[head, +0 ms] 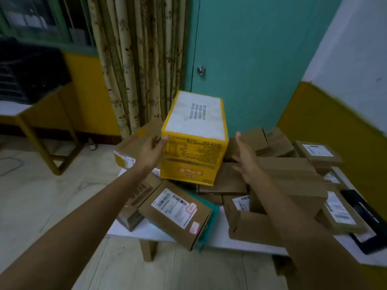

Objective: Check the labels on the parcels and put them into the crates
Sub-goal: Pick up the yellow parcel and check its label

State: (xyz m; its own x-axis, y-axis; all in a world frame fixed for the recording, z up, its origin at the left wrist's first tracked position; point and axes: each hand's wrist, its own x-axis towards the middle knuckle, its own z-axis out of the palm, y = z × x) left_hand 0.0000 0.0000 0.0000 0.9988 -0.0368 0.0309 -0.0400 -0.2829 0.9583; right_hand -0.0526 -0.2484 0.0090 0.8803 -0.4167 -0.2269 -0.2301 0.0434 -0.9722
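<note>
On a low white table (125, 229), seen from the head camera, brown parcels (282, 174) lie heaped at all angles, several with white labels facing up. A yellow box (188, 155) stands on top of the heap at the back, taller than everything around it. A large white label (194, 118) covers its top face, with the print running sideways to the viewer.

Both arms stretch out towards this box. The left hand (149, 152) is at the box's left front edge, its thumb tip at or touching the upper corner. Its other fingers are loosely extended beside the left face and have not closed on anything. The right hand (246, 164) hovers just right of the box and clear of it, with the fingers spread and straight, holding nothing.

The step in hand looks like picking up the yellow box to check its label. No lift has begun, and no crate can be made out for certain in this view.

The next move probably calls for the right palm to meet the right face so that both hands squeeze the sides evenly. The box then needs a straight lift, since it sits on uneven parcels that could slide. Once it is up, it should be turned so the print reads upright.
</note>
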